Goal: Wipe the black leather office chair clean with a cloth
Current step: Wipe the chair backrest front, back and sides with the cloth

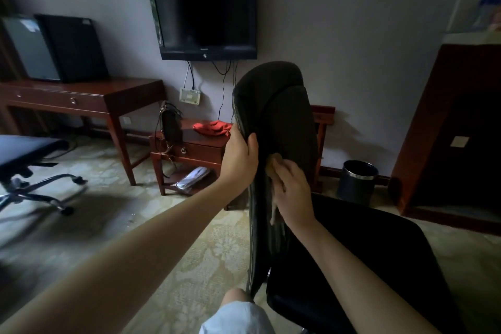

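Observation:
The black leather office chair (279, 106) stands just in front of me, its backrest seen from the side and its seat (360, 247) spreading to the lower right. My left hand (240, 156) grips the left edge of the backrest, thumb on the front face. My right hand (291, 192) presses a pale yellowish cloth (274, 213) against the front of the backrest, lower down. Most of the cloth is hidden under that hand; a strip hangs below the fingers.
A low wooden cabinet (195, 144) with a red cloth (212, 127) stands behind the chair, under a wall television (206, 11). A desk (81, 97) and a second office chair (24, 160) are at left. A dark waste bin (357, 180) and a tall wooden cabinet (455, 127) are at right.

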`<state>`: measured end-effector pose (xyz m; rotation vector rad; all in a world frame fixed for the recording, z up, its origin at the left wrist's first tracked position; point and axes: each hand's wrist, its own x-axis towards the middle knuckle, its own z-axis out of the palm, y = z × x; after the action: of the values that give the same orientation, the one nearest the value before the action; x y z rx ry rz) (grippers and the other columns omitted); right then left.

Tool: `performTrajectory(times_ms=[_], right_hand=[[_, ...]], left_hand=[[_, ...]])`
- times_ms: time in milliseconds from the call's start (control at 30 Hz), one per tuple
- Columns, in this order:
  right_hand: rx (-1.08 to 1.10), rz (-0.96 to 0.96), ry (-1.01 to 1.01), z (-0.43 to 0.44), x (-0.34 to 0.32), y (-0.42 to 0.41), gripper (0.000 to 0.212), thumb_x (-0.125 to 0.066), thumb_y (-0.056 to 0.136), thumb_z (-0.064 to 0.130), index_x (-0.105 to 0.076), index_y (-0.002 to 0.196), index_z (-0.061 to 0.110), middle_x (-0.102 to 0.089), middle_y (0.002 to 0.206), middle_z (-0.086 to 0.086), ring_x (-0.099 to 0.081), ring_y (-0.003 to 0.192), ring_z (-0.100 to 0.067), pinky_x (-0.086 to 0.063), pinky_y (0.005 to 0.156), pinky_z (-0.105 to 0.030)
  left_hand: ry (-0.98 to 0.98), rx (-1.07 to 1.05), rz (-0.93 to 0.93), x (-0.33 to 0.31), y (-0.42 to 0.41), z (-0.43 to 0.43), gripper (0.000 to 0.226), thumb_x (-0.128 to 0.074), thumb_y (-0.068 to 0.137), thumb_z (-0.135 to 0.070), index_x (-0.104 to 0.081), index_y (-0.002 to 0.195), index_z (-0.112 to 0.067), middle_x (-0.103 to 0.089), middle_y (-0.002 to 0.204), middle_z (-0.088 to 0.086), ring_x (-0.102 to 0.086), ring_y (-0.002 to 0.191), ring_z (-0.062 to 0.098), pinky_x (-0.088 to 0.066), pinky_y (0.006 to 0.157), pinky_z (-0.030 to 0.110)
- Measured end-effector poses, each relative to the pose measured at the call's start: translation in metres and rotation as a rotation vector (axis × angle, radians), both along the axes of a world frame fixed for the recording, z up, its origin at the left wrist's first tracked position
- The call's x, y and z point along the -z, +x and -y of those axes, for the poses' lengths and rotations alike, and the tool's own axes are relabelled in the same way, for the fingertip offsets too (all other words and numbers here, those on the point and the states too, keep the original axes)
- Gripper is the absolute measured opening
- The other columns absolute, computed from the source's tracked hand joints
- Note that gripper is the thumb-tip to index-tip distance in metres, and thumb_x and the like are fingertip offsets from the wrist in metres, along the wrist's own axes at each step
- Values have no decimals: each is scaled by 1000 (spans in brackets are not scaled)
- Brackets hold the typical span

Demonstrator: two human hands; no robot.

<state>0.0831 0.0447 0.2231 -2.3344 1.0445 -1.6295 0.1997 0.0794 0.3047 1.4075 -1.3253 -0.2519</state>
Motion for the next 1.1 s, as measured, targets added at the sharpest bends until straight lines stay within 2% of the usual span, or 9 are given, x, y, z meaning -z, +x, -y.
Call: performTrajectory(times_ms=[167,300,400,467,567,667,867,1000,1100], right_hand=[[62,-202,106,-2,62,-36,28,-58,86,8,-66,112,3,-63,105,-11,-63,91,-30,-53,83,-36],[34,-144,245,-13,54,-47,27,-57,90,5,-64,116,7,-59,115,-6,-59,103,-23,-44,89,-24],[-85,105,205,-18,2,-33,32,-54,92,6,-60,124,10,-53,121,3,-51,110,-2,-35,96,-9],[-93,137,129,-10,-31,-21,34,-54,92,4,-59,125,9,-52,125,1,-45,113,3,-31,99,-5],[-102,18,78,11,-51,-5,37,-55,92,5,-56,129,9,-50,137,-6,-46,122,-13,-31,105,-19],[-110,-99,31,19,-31,-2,46,-56,91,2,-48,136,10,-45,142,-6,-48,125,-23,-29,107,-24],[2,-171,-28,7,33,-24,46,-59,84,3,-55,130,9,-53,135,-5,-59,105,-25,-34,99,-17],[96,-269,-56,-2,62,-46,46,-64,78,2,-60,124,8,-58,129,-5,-64,94,-24,-55,83,-36],[55,-231,-194,-14,42,-43,39,-53,84,9,-62,122,9,-60,126,-5,-57,97,-20,-46,91,-25]], left_hand=[[-41,-48,-24,8,-8,2,31,-32,96,-25,-32,126,-18,-56,108,11,-54,100,34,-48,83,51],[-10,-68,-19,4,-8,3,34,-33,98,-21,-31,131,-13,-55,113,11,-53,104,31,-46,87,48],[7,-74,-35,3,-9,3,32,-33,98,-22,-32,129,-14,-56,113,13,-53,104,32,-46,88,49],[7,-74,-38,4,-9,3,33,-33,97,-22,-32,129,-13,-56,113,13,-53,104,33,-45,88,51],[-18,-63,-30,7,-8,5,35,-34,97,-21,-31,131,-12,-57,115,12,-52,107,33,-45,89,53],[-41,-41,-49,12,-4,8,31,-34,98,-22,-32,128,-17,-55,114,6,-51,109,28,-45,90,51],[-120,-63,-21,19,-6,13,32,-33,98,-22,-33,129,-15,-48,108,-3,-48,108,27,-45,90,50],[-126,-52,-21,19,-8,12,35,-33,99,-21,-32,133,-14,-44,110,-5,-45,111,24,-42,94,48],[-122,-51,-35,18,-8,12,33,-33,99,-21,-33,131,-16,-46,108,-4,-46,109,24,-43,93,48]])
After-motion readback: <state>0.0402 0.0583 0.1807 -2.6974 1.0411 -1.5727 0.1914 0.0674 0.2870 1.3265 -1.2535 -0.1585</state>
